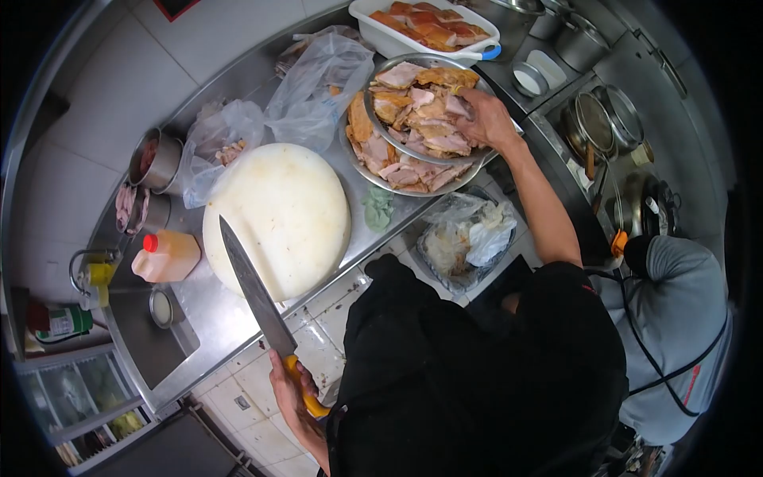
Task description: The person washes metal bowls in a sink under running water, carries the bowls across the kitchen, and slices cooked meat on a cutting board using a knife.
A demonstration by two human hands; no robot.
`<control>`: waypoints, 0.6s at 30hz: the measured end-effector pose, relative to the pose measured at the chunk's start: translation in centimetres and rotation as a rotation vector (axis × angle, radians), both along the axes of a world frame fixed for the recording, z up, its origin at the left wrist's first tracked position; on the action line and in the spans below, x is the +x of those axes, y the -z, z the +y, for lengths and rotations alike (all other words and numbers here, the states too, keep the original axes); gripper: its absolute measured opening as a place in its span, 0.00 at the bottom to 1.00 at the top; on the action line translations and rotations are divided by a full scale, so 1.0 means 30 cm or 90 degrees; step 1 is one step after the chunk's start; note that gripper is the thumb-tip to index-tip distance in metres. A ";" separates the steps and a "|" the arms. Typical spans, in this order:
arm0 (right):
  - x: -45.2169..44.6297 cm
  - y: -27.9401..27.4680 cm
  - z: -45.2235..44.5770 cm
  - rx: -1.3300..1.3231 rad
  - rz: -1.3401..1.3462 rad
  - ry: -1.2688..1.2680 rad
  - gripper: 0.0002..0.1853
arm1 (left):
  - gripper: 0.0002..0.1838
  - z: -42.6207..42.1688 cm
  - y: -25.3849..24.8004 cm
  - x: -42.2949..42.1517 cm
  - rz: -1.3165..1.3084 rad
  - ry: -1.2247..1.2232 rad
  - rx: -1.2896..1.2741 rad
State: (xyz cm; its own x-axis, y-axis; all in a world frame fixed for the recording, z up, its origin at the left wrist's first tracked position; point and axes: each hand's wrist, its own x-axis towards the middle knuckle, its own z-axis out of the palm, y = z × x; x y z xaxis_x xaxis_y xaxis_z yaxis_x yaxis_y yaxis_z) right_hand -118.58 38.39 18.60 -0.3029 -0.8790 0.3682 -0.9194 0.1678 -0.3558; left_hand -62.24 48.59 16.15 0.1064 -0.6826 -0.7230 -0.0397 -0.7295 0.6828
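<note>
My left hand (292, 397) is closed around the yellow handle of a large knife (256, 288). The long blade points up and away, its tip over a thick round white cutting board (290, 211). My right hand (486, 119) reaches into the right side of a metal bowl (372, 121) heaped with sliced cooked meat (429, 127). Its fingers are bent onto the meat; their undersides are hidden. This bowl rests on a wider metal bowl (429, 193), which also contains meat pieces.
Plastic bags (318, 87) lie behind the board. A white tub (373, 28) of browned meat stands at the back. Left are metal pots (159, 163), a red-capped jug (168, 256) and a sink (147, 334). A lined bin (465, 242) stands below; another person (675, 318) is at right.
</note>
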 end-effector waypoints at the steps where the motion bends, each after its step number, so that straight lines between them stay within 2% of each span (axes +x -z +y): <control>1: 0.009 -0.035 0.004 0.022 -0.029 0.040 0.26 | 0.36 -0.005 -0.004 0.001 0.001 0.000 -0.001; 2: 0.012 -0.055 0.004 0.043 -0.057 0.079 0.26 | 0.36 -0.012 -0.008 0.000 0.004 -0.001 -0.002; 8: -0.046 0.018 0.001 0.038 0.020 -0.007 0.26 | 0.35 -0.032 0.007 -0.003 0.014 -0.023 0.010; 11: -0.013 0.042 0.018 -0.073 0.036 0.008 0.26 | 0.35 -0.025 0.000 -0.008 0.022 -0.048 0.028; 14: 0.012 -0.005 0.002 0.019 -0.114 0.063 0.30 | 0.35 -0.019 0.009 0.000 0.035 -0.058 0.033; 17: -0.011 -0.011 -0.019 0.109 -0.019 0.026 0.28 | 0.35 -0.021 0.021 0.012 0.033 -0.062 0.034; 18: -0.015 -0.023 -0.033 0.160 -0.052 0.037 0.31 | 0.36 -0.025 0.024 0.012 0.032 -0.062 0.035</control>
